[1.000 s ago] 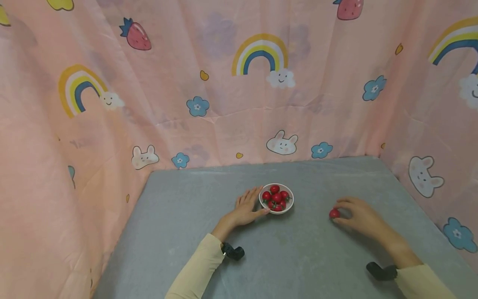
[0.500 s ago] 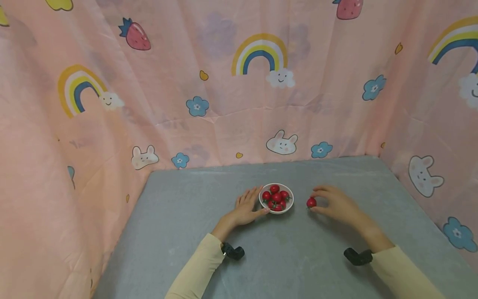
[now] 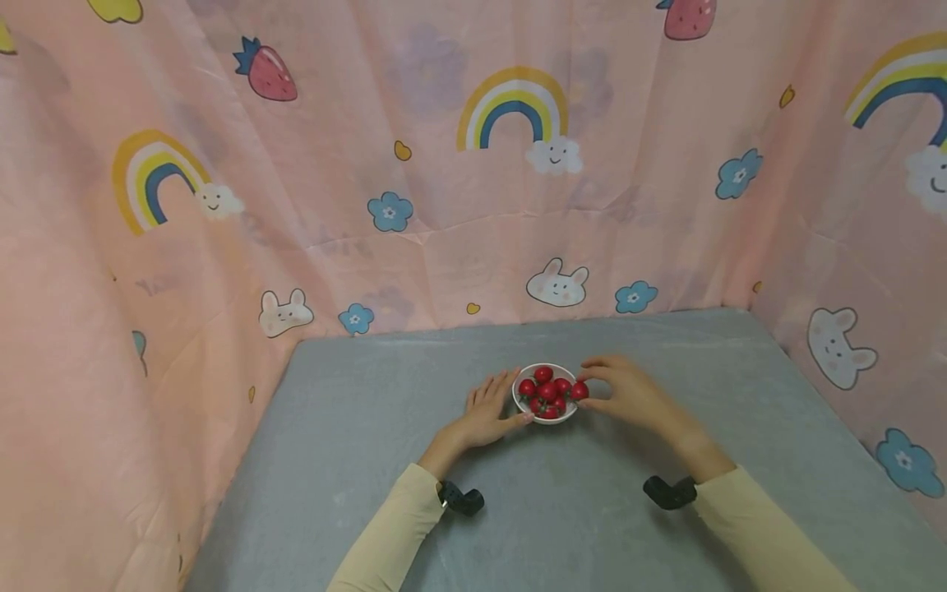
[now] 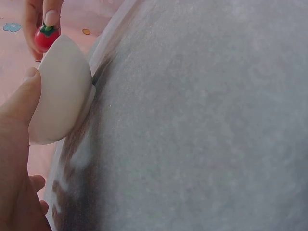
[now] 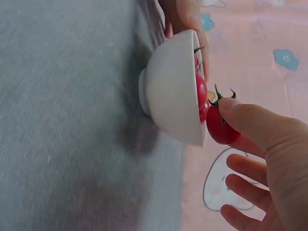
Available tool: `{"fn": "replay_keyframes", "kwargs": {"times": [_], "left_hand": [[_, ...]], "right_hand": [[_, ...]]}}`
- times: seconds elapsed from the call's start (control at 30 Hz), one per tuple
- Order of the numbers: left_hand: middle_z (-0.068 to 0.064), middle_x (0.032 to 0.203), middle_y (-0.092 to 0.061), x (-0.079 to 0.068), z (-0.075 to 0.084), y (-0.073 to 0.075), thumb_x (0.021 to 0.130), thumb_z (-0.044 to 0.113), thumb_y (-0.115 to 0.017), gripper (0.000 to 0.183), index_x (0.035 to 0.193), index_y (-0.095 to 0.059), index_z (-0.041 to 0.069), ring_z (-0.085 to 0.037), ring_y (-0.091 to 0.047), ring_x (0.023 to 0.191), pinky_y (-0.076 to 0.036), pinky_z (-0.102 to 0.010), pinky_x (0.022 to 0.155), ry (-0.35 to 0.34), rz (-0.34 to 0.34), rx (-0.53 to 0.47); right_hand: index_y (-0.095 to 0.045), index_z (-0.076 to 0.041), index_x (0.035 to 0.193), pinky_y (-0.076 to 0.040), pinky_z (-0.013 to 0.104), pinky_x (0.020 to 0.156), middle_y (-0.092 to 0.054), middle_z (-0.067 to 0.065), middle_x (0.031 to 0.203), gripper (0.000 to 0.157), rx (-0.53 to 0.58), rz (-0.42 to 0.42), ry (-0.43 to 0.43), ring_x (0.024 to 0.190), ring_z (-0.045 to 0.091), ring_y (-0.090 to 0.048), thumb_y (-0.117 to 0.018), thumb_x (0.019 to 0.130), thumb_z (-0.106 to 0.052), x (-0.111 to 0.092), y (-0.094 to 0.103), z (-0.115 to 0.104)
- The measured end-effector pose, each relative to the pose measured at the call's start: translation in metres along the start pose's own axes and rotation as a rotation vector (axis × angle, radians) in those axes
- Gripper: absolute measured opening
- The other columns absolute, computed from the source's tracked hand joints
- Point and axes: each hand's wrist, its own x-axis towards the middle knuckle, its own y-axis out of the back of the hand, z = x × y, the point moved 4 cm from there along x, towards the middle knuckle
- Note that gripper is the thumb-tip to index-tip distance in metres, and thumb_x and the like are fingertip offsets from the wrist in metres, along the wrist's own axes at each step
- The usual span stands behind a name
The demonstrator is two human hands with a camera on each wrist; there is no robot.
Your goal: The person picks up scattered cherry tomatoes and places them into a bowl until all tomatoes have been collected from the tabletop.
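A white bowl (image 3: 548, 422) stands on the grey tabletop, holding several cherry tomatoes (image 3: 546, 392) with green stems. Against its left side rests my left hand (image 3: 482, 418), fingers spread and nearly straight, thumb touching the rim. My right hand (image 3: 629, 396) pinches one cherry tomato (image 5: 220, 127) between thumb and forefinger at the bowl's right rim. Its other fingers stand apart from the tomato in the right wrist view. From the left wrist view the held tomato (image 4: 44, 41) shows just beyond the bowl's edge (image 4: 67, 91); the bowl's contents are hidden there.
A pink curtain (image 3: 444, 247) printed with rainbows, rabbits and flowers hangs behind and beside the table (image 3: 414, 370). Black wrist cameras sit below each hand, the left camera (image 3: 462, 498) and the right camera (image 3: 669, 492).
My right hand has carried the cherry tomato leftward from the right of the table up to the bowl's rim. The left hand and the bowl have stayed in place.
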Motion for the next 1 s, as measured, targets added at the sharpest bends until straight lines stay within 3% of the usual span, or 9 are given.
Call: {"fn": "replay_keyframes", "kwargs": {"times": [0.3,0.67,1.0], "left_hand": [[-0.009,0.168,-0.013,-0.001,0.002,0.000,0.096,0.060,-0.051,0.085,0.161,-0.004,0.031,-0.037,-0.009,0.155,-0.009,-0.063,0.121,0.002,0.004,0.005],[-0.008,0.169,-0.011,0.001,-0.001,0.000,0.093,0.069,-0.047,0.088,0.160,-0.003,0.032,-0.036,-0.007,0.156,-0.008,-0.062,0.121,0.002,-0.009,0.005],[-0.006,0.169,-0.010,0.000,-0.001,0.000,0.094,0.066,-0.048,0.086,0.160,-0.002,0.034,-0.034,-0.006,0.156,-0.006,-0.063,0.121,0.008,-0.014,0.002]], "right_hand": [[-0.073,-0.013,0.113,-0.044,0.060,0.104,-0.061,0.015,0.134,0.037,0.032,-0.009,0.005,0.129,0.039,-0.051,-0.081,0.082,-0.032,0.007,-0.008,-0.010],[-0.073,-0.012,0.112,-0.043,0.061,0.105,-0.061,0.015,0.133,0.040,0.042,0.003,0.029,0.128,0.039,-0.052,-0.081,0.081,-0.036,0.008,-0.011,-0.010],[-0.075,-0.014,0.107,-0.045,0.059,0.103,-0.064,0.015,0.129,0.026,0.018,0.026,0.078,0.124,0.038,-0.056,-0.075,0.088,-0.032,0.008,-0.009,-0.014]]}}
